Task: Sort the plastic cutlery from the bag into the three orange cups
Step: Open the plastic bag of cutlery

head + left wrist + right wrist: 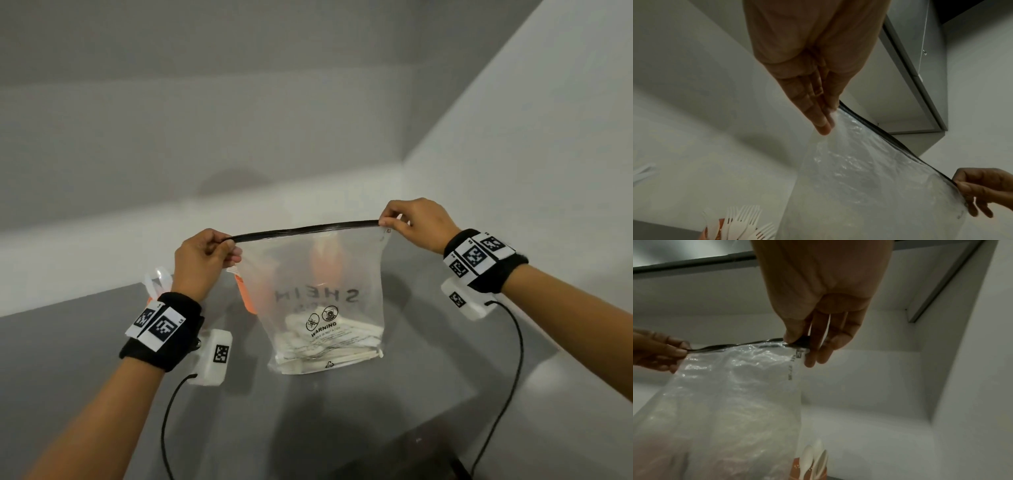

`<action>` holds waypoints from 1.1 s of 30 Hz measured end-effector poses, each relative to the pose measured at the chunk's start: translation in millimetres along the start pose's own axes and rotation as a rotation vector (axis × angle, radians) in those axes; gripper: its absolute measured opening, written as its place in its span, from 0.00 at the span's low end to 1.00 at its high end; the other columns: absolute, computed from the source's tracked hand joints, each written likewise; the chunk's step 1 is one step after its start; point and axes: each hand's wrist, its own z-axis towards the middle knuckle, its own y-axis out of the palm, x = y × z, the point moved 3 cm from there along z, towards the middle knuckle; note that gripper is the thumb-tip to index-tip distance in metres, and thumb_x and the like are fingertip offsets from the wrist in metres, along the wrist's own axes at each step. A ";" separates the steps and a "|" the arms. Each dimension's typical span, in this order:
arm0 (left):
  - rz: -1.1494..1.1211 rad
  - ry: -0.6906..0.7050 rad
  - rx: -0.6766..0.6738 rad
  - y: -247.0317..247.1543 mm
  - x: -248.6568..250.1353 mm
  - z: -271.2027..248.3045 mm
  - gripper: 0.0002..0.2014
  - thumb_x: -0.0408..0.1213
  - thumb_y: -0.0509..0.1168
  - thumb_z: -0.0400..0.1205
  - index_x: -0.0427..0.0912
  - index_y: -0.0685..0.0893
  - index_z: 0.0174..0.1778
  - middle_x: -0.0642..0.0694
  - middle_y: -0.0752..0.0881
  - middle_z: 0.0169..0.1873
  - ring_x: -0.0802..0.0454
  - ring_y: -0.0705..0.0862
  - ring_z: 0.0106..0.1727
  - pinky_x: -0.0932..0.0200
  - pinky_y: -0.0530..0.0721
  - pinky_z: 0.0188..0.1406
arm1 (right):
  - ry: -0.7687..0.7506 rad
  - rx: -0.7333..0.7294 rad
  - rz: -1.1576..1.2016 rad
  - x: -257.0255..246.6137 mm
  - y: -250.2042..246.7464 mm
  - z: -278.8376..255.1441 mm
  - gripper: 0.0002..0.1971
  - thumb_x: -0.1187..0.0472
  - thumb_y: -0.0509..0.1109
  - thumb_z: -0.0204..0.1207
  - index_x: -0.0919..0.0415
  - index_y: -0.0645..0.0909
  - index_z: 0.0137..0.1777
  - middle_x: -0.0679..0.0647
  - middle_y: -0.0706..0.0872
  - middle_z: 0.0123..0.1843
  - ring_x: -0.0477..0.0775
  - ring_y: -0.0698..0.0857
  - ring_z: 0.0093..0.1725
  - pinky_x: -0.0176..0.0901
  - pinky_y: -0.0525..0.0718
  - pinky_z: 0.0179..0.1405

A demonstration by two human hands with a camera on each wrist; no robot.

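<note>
Bag (pixel 325 294) of white cutlery (pixel 325 337) hangs upright above the tabletop (pixel 85 359), black zip strip (pixel 305 230) level across the top, left hand (pixel 202 260) and right hand (pixel 416 222) pinching its ends; apparent step: opening; next, part the strip.

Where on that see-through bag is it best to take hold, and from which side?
The bag is best gripped at the two ends of its stiff black top strip, coming in from the sides, as the left hand and right hand pinch it. The film below is limp, and cutlery weighs down the bottom.
</note>
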 end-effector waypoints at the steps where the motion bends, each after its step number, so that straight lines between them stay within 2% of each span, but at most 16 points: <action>1: 0.021 -0.003 -0.008 -0.3 0.4 -0.5 0.09 0.26 0.62 0.81 0.41 0.80 0.37 0.42 0.87 0.34 0.63 0.86 0.27 0.73 0.85 0.33 | 0.022 -0.022 0.072 3.4 1.5 -0.3 0.08 0.54 0.64 0.80 0.56 0.82 0.48 0.46 0.86 0.42 0.52 0.85 0.35 0.40 0.73 0.38; 3: 0.097 -0.025 -0.031 -0.1 2.9 -3.8 0.08 0.28 0.64 0.79 0.43 0.82 0.36 0.44 0.88 0.35 0.60 0.86 0.34 0.69 0.84 0.40 | 0.105 -0.066 0.357 5.8 5.8 -2.5 0.05 0.59 0.64 0.81 0.57 0.80 0.46 0.49 0.86 0.40 0.53 0.88 0.29 0.41 0.82 0.33; 5: 0.143 -0.060 -0.048 0.5 10.3 -6.2 0.05 0.34 0.66 0.78 0.42 0.85 0.37 0.45 0.89 0.38 0.53 0.85 0.43 0.63 0.79 0.48 | 0.194 -0.093 0.625 2.2 8.5 -2.6 0.05 0.63 0.64 0.80 0.58 0.78 0.43 0.54 0.86 0.38 0.50 0.89 0.28 0.39 0.87 0.34; 6: 0.165 -0.063 -0.059 2.1 14.3 -6.7 0.08 0.39 0.66 0.79 0.40 0.86 0.38 0.46 0.89 0.37 0.51 0.84 0.44 0.62 0.77 0.47 | 0.221 -0.100 0.703 -0.9 8.7 -2.2 0.06 0.65 0.64 0.80 0.58 0.78 0.42 0.56 0.86 0.38 0.48 0.89 0.29 0.39 0.88 0.35; 9: 0.391 -0.034 -0.104 14.7 23.3 -3.9 0.22 0.55 0.62 0.80 0.39 0.86 0.34 0.52 0.83 0.27 0.50 0.77 0.34 0.57 0.72 0.38 | 0.246 -0.066 0.775 -12.1 7.7 0.5 0.08 0.61 0.67 0.79 0.62 0.80 0.38 0.61 0.87 0.36 0.49 0.89 0.29 0.38 0.89 0.35; 12: 0.689 0.002 -0.162 30.2 26.8 1.8 0.20 0.60 0.61 0.78 0.48 0.83 0.32 0.55 0.82 0.28 0.49 0.79 0.39 0.51 0.75 0.49 | 0.221 -0.017 0.672 -19.5 8.4 1.9 0.12 0.57 0.74 0.73 0.69 0.84 0.41 0.57 0.87 0.32 0.45 0.87 0.27 0.35 0.88 0.34; 15: 0.744 0.023 -0.223 41.7 28.0 4.8 0.19 0.62 0.63 0.76 0.49 0.85 0.37 0.52 0.87 0.38 0.49 0.82 0.45 0.48 0.76 0.56 | 0.227 0.002 0.657 -20.0 9.4 0.6 0.14 0.57 0.78 0.68 0.70 0.85 0.42 0.55 0.87 0.32 0.42 0.86 0.25 0.34 0.88 0.35; 17: 0.746 0.055 -0.242 47.5 31.5 3.9 0.19 0.61 0.64 0.75 0.49 0.86 0.40 0.52 0.87 0.41 0.50 0.82 0.47 0.48 0.77 0.57 | 0.222 0.009 0.651 -19.9 8.8 -2.2 0.15 0.57 0.80 0.66 0.70 0.86 0.42 0.56 0.87 0.33 0.44 0.87 0.26 0.36 0.89 0.37; 19: 0.824 0.064 -0.271 52.0 33.3 3.4 0.16 0.58 0.66 0.75 0.48 0.86 0.43 0.53 0.85 0.41 0.50 0.80 0.46 0.49 0.74 0.56 | 0.218 0.010 0.636 -20.3 8.7 -5.2 0.15 0.57 0.81 0.64 0.69 0.87 0.41 0.59 0.88 0.34 0.48 0.87 0.28 0.39 0.88 0.39; 21: 0.938 0.054 -0.324 56.1 31.9 3.9 0.12 0.51 0.64 0.79 0.47 0.85 0.47 0.49 0.85 0.42 0.47 0.80 0.48 0.50 0.72 0.55 | 0.230 -0.011 0.597 -21.7 9.4 -6.6 0.15 0.58 0.82 0.63 0.68 0.87 0.42 0.59 0.88 0.34 0.52 0.86 0.30 0.41 0.87 0.40; 23: 0.893 0.055 -0.337 59.6 29.8 4.6 0.09 0.43 0.60 0.82 0.44 0.85 0.48 0.43 0.86 0.44 0.41 0.83 0.50 0.51 0.76 0.50 | 0.250 -0.058 0.478 -21.5 11.5 -6.5 0.13 0.59 0.81 0.65 0.65 0.86 0.45 0.53 0.85 0.31 0.49 0.83 0.29 0.41 0.85 0.40; 25: 0.754 0.102 -0.300 65.1 30.2 0.4 0.10 0.37 0.57 0.83 0.42 0.84 0.47 0.41 0.86 0.41 0.38 0.84 0.46 0.54 0.76 0.41 | 0.274 -0.140 0.277 -20.8 18.9 -7.3 0.10 0.59 0.77 0.69 0.61 0.84 0.48 0.49 0.80 0.31 0.45 0.79 0.27 0.39 0.82 0.38; 27: 0.683 0.171 -0.241 71.2 33.1 -6.7 0.09 0.38 0.57 0.83 0.42 0.83 0.47 0.43 0.85 0.38 0.39 0.82 0.43 0.56 0.74 0.37 | 0.338 -0.249 0.202 -19.6 32.0 -11.0 0.03 0.61 0.70 0.75 0.60 0.82 0.45 0.51 0.78 0.28 0.43 0.79 0.21 0.34 0.80 0.29; 28: 0.684 0.186 -0.225 73.0 33.4 -10.3 0.08 0.40 0.59 0.83 0.42 0.82 0.47 0.43 0.83 0.36 0.40 0.81 0.42 0.57 0.73 0.36 | 0.382 -0.303 0.237 -18.4 39.7 -13.2 0.04 0.63 0.67 0.78 0.61 0.81 0.43 0.52 0.78 0.28 0.41 0.79 0.18 0.30 0.79 0.24; 30: 0.792 0.149 -0.255 71.5 30.3 -15.1 0.11 0.47 0.65 0.79 0.43 0.80 0.49 0.45 0.81 0.36 0.43 0.79 0.40 0.57 0.72 0.36 | 0.542 -0.354 0.564 -17.0 51.2 -17.4 0.08 0.66 0.65 0.80 0.64 0.80 0.39 0.56 0.80 0.31 0.43 0.83 0.21 0.31 0.83 0.23; 33: 1.125 -0.030 -0.492 70.6 0.0 -21.8 0.24 0.54 0.67 0.76 0.41 0.75 0.60 0.42 0.84 0.50 0.42 0.82 0.50 0.53 0.79 0.46 | 0.771 -0.322 1.404 -24.8 55.9 -20.7 0.09 0.69 0.59 0.82 0.67 0.78 0.43 0.63 0.86 0.37 0.54 0.90 0.28 0.41 0.89 0.30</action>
